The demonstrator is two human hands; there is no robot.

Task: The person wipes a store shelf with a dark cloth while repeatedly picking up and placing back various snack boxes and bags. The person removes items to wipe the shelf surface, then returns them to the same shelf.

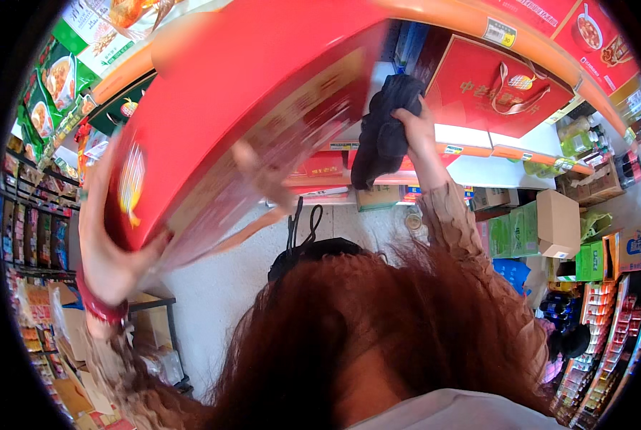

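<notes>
A large red gift box (256, 59) with a ribbon handle is raised in front of the shelf, tilted and blurred. My left hand (111, 258) grips its lower left corner; a dark red bracelet circles that wrist. My right hand (420, 126) is closed around a bunched dark cloth (387, 129), held by the shelf opening right of the box. Behind the cloth, on the white shelf, stands another red gift box (492, 88) with a pale ribbon handle. The big box hides much of the shelf's left part.
Orange shelf edges (546, 156) with price tags curve across the front. Cartons and green boxes (514, 231) stack on the floor at right. A black-framed stand (154, 322) stands at left. Green food packages (57, 86) sit on the upper left shelf. Someone in pink (554, 355) is partly visible at lower right.
</notes>
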